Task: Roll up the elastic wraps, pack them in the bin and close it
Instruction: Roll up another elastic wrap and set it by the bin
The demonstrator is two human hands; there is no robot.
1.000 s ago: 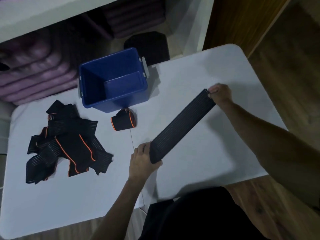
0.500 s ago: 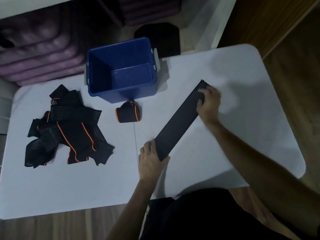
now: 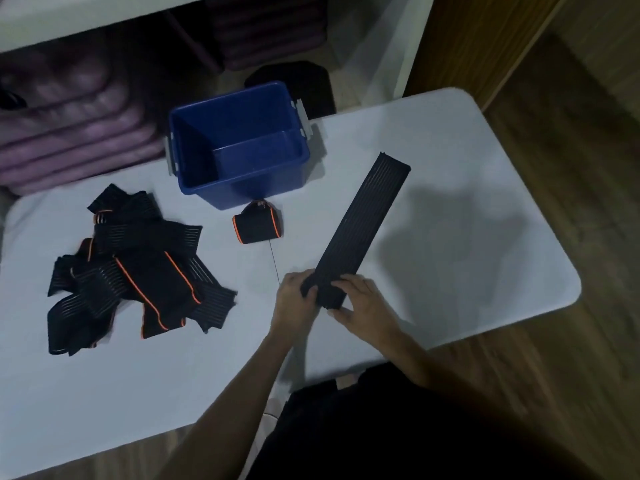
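Observation:
A long black elastic wrap (image 3: 363,226) lies flat and diagonal on the white table (image 3: 467,237), its far end near the bin. My left hand (image 3: 294,299) and my right hand (image 3: 363,303) both grip its near end, fingers curled over the edge. An open blue bin (image 3: 242,147) stands at the back of the table with nothing inside. One rolled wrap (image 3: 258,226) with orange trim sits just in front of the bin. A loose pile of black and orange wraps (image 3: 131,271) lies to the left.
A black object (image 3: 291,84) sits on the floor behind the bin. Purple folded mats (image 3: 69,126) are stacked under a shelf at the back left. Wooden floor surrounds the table on the right and front.
My right hand let go of the wrap's far end and came back to the near end beside my left hand. The wrap now lies flat on the table.

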